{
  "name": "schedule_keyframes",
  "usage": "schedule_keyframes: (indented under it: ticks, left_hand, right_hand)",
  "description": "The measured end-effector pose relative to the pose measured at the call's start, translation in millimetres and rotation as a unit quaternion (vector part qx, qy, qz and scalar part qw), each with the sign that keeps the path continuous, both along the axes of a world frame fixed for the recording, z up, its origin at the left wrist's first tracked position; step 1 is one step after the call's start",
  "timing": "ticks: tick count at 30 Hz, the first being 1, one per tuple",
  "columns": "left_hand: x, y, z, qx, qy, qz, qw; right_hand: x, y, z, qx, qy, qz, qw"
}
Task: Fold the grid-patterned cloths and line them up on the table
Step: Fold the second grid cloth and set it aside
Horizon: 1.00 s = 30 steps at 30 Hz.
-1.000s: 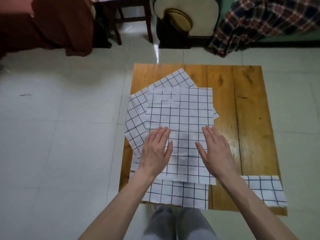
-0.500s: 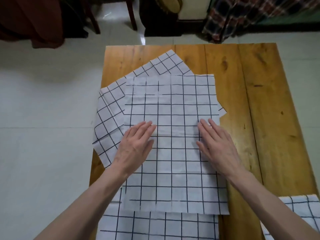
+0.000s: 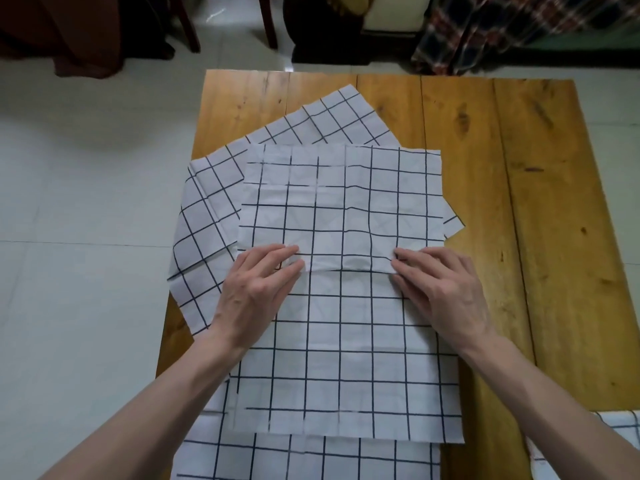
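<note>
Several white cloths with a dark grid lie stacked on the wooden table (image 3: 561, 237). The top cloth (image 3: 346, 202) lies square to me. A tilted cloth (image 3: 207, 216) sticks out under it to the left and back. Another cloth (image 3: 311, 460) shows at the near edge. My left hand (image 3: 258, 292) and right hand (image 3: 440, 292) lie on the middle of the top cloth. Their fingertips pinch it, and a raised crease runs between them. A folded grid cloth (image 3: 620, 427) lies at the table's near right corner.
The right half of the table is bare wood. White floor tiles (image 3: 86, 237) surround the table on the left. Beyond the far edge stand chair legs (image 3: 188, 26), a brown drape (image 3: 69, 32) and a plaid fabric (image 3: 502, 26).
Both hands lay flat on the top cloth before. Now their fingertips have drawn together and pinch up a crease across its middle. The view has come closer to the table.
</note>
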State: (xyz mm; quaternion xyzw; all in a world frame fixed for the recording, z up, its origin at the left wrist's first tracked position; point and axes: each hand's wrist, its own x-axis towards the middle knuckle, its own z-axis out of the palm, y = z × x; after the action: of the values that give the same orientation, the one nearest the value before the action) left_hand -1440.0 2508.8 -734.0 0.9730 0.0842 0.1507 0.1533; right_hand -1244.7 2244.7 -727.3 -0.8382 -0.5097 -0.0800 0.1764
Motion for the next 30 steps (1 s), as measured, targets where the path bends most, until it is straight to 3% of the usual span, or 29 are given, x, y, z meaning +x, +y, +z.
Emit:
schedule_keyframes:
  ticks: [7, 14, 22, 30]
  left_hand:
    - [-5.4, 4.6, 5.0, -0.029, 0.023, 0.006, 0.999]
    - [5.7, 0.5, 16.6, -0.078, -0.009, 0.036, 0.996]
    - [15.7, 4.0, 46.5, -0.036, -0.034, -0.033, 0.998]
    - [23.5, 17.1, 74.9, -0.062, -0.012, -0.101, 0.993]
  right_hand:
    - [6.4, 0.6, 12.8, -0.021, 0.037, 0.022, 0.999]
    - [5.4, -6.1, 10.5, -0.007, 0.06, 0.02, 0.998]
    - [12.9, -15.8, 39.5, 0.01, 0.059, 0.025, 0.998]
    - [27.8, -19.1, 77.1, 0.018, 0.03, 0.013, 0.999]
